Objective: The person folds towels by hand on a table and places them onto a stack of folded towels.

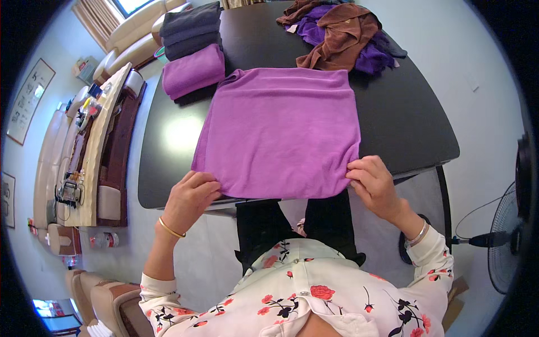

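Observation:
A pinkish-purple cloth (280, 130), perhaps a towel, lies folded into a rough square at the near side of a black table (404, 122). My left hand (191, 196) pinches its near left corner. The near right corner is gripped between the thumb and fingers of my right hand (372, 185), and small creases run from there. The cloth's near edge reaches the table's front edge. Just beyond its left side sits a folded cloth of the same colour (193, 71).
Dark grey folded cloths (191, 31) are stacked at the far left. Crumpled brown (343, 38) and purple cloths (374, 57) form a pile at the far right. A standing fan (503, 240) is to my right. Leftward stands a long wooden table (94, 168) bearing various items.

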Demonstrator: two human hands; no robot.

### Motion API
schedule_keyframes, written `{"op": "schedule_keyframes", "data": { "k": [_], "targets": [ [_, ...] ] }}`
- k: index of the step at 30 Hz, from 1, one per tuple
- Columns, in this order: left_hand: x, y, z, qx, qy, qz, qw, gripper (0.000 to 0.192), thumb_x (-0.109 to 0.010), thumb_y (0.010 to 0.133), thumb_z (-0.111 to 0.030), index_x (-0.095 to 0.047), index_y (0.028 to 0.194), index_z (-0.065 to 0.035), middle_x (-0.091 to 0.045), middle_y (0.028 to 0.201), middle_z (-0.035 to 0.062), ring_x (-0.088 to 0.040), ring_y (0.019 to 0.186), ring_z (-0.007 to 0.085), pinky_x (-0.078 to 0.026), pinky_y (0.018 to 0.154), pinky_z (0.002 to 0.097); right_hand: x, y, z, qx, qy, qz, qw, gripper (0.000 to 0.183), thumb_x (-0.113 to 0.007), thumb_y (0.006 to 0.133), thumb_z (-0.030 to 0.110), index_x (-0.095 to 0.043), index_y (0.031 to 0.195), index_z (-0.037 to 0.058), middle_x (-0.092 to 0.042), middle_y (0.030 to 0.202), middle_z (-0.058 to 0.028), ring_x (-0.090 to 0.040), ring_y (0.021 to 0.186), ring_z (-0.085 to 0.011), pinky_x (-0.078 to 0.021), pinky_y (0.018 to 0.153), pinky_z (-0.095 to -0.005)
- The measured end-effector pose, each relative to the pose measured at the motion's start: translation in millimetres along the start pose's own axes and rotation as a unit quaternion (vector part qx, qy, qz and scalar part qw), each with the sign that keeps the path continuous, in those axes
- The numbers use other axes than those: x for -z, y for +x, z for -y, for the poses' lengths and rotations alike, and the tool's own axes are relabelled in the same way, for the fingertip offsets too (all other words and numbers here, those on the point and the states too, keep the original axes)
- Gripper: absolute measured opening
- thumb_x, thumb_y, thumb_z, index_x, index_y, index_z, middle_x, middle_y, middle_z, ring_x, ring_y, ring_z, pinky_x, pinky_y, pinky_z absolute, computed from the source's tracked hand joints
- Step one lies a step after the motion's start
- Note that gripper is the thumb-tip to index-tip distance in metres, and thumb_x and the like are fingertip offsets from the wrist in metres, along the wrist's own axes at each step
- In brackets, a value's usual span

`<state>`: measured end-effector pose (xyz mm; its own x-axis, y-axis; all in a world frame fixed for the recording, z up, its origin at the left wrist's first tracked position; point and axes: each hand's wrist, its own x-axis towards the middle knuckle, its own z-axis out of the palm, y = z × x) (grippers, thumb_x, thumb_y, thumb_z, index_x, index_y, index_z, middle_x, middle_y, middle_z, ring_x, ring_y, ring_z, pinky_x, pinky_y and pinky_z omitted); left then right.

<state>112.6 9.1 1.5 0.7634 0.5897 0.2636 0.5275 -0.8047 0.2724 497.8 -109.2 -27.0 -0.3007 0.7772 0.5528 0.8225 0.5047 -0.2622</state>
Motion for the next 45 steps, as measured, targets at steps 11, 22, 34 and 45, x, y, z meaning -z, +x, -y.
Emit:
{"op": "schedule_keyframes", "data": {
  "k": [11,22,34,45],
  "targets": [
    [4.8,14.6,-11.2,0.065,0.170,0.115,0.977,0.013,-0.060,0.075,-0.005,-0.060,0.088,-0.0025,-0.060,0.084,0.0129,-0.063,0.076,0.0294,-0.051,0.067,0.0391,29.4,31.7,-11.4,-0.398,0.325,0.055,0.856,0.026,-0.061,0.084,0.003,-0.055,0.109,0.0020,-0.059,0.089,-0.0025,-0.056,0.065,-0.0080,-0.0437,0.055,-0.0227],
    [64.0,79.7,47.9,0.042,-0.080,-0.291,0.952,0.021,-0.056,0.082,0.010,-0.062,0.099,-0.0008,-0.064,0.084,0.0024,-0.060,0.078,0.0077,-0.049,0.070,0.0215,41.5,84.8,-32.8,-0.052,0.064,-0.212,0.974,0.022,-0.057,0.080,-0.002,-0.049,0.101,0.0019,-0.059,0.087,-0.0173,-0.063,0.076,-0.0332,-0.0499,0.067,-0.0373],
    [1.5,26.3,55.0,0.108,-0.140,-0.164,0.971,0.017,-0.059,0.078,0.008,-0.062,0.094,0.0020,-0.066,0.088,0.0099,-0.064,0.078,0.0167,-0.053,0.073,0.0274,4.7,30.3,-20.5,-0.085,0.099,-0.061,0.990,0.010,-0.064,0.081,0.005,-0.060,0.089,-0.0005,-0.058,0.089,-0.0133,-0.059,0.078,-0.0279,-0.0479,0.070,-0.0341],
    [-33.6,86.7,-83.6,-0.276,0.065,0.007,0.959,0.026,-0.061,0.080,-0.014,-0.061,0.106,-0.0083,-0.056,0.113,0.0114,-0.057,0.101,0.0256,-0.047,0.084,0.0369,-9.8,48.9,-33.6,-0.246,0.262,-0.045,0.932,0.012,-0.063,0.087,0.009,-0.063,0.091,-0.0013,-0.060,0.077,-0.0033,-0.055,0.063,-0.0074,-0.0446,0.058,-0.0217]
  ]
}}
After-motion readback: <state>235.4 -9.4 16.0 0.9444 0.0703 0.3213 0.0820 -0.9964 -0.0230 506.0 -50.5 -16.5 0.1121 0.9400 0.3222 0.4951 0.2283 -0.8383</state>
